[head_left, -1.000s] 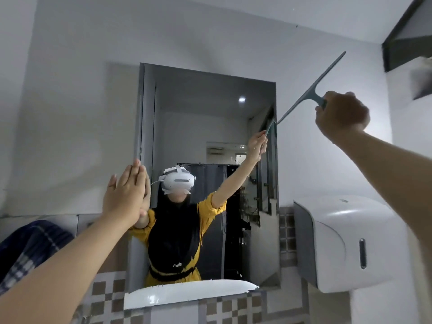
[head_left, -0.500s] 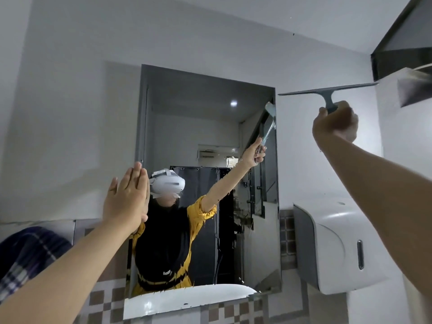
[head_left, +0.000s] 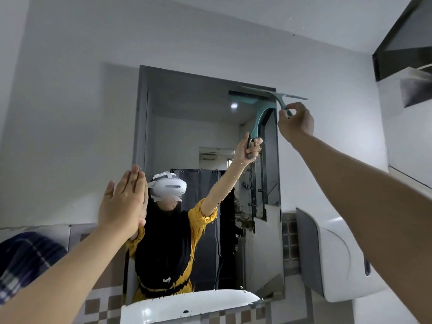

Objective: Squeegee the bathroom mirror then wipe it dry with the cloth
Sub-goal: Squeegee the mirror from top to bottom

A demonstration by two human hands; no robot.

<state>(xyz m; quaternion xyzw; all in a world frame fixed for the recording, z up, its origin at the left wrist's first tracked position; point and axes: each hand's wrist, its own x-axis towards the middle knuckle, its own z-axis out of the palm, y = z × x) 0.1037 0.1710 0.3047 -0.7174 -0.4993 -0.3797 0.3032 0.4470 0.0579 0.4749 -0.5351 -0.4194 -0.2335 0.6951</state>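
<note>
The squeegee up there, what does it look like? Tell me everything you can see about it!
The squeegee is teal-green and looks like plastic, shaped like a T. Its long, thin blade lies almost level along the top right corner of the mirror, with its right end poking past the mirror's edge over the wall. A curved neck bends down to the handle, which the right hand grips from below. The glass shows its reflection. Whether the blade touches the glass is hard to tell.

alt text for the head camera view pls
The right hand holds a teal squeegee at the top right corner of a bathroom mirror. The left hand presses flat, fingers up, on the mirror's left edge; a white dispenser hangs at right.
</note>
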